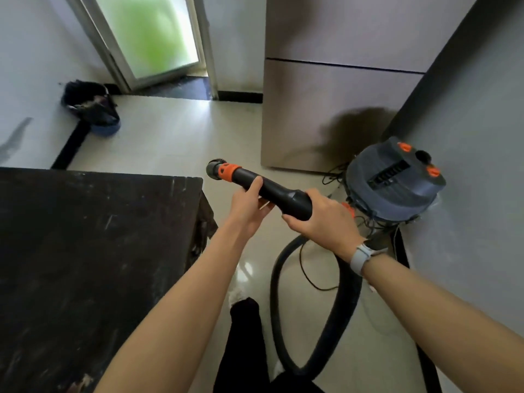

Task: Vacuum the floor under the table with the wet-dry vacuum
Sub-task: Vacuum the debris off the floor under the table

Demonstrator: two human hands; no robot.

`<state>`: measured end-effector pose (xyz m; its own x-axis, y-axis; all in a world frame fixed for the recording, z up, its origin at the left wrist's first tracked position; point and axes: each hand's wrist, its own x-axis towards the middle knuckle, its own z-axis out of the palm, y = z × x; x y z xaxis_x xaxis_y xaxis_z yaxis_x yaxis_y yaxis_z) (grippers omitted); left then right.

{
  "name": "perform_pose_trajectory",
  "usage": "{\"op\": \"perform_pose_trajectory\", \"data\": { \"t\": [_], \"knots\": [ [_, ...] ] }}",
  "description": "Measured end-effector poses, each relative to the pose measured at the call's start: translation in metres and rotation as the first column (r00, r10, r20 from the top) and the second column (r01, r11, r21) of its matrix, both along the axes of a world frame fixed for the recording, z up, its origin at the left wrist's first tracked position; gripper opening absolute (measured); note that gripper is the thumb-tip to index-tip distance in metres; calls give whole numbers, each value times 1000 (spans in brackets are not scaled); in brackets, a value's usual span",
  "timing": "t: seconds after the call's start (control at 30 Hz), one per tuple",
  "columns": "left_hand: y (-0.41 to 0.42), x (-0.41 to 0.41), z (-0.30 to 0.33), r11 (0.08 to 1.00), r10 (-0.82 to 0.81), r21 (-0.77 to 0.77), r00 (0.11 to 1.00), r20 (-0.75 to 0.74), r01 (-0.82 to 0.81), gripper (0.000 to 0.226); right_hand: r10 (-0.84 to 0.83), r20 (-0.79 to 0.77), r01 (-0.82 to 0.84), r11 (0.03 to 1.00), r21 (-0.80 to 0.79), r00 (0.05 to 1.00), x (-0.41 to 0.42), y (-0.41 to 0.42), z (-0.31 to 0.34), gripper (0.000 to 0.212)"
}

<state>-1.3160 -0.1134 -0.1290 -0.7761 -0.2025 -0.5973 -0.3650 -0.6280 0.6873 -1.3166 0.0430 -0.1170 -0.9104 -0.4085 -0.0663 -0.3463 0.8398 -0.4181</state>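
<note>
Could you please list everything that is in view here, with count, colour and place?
vacuum wand: one, black with an orange collar, held in the air beside the table's corner
hose: one, black, looping over the floor from the wand
wet-dry vacuum: one, grey-blue top with orange knobs, on the floor by the right wall
table: one, dark and scuffed, at left
refrigerator: one, silvery, behind the vacuum
cord: one, thin and black, on the floor near the hose
broom and dustpan: one set, dark with a blue pan, against the left wall
door: one, frosted glass, at the back
wristband: one, pale grey, on the right wrist
left hand: grips the wand's tube
right hand: grips the wand's thick end
</note>
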Motion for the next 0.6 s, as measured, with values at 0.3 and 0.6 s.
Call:
{"op": "perform_pose_trajectory", "data": {
  "t": [0.3, 0.6],
  "knots": [
    [-102, -144, 28, 995, 84, 63, 992, -94, -79, 23, 133, -185, -108, 984, 140, 974, -163, -102, 31, 55],
    [-183, -238, 22, 970, 207, 143, 976, -74, -195, 28, 328, -191, -283, 932, 227, 925, -286, -186, 34, 54]
  ]
}}
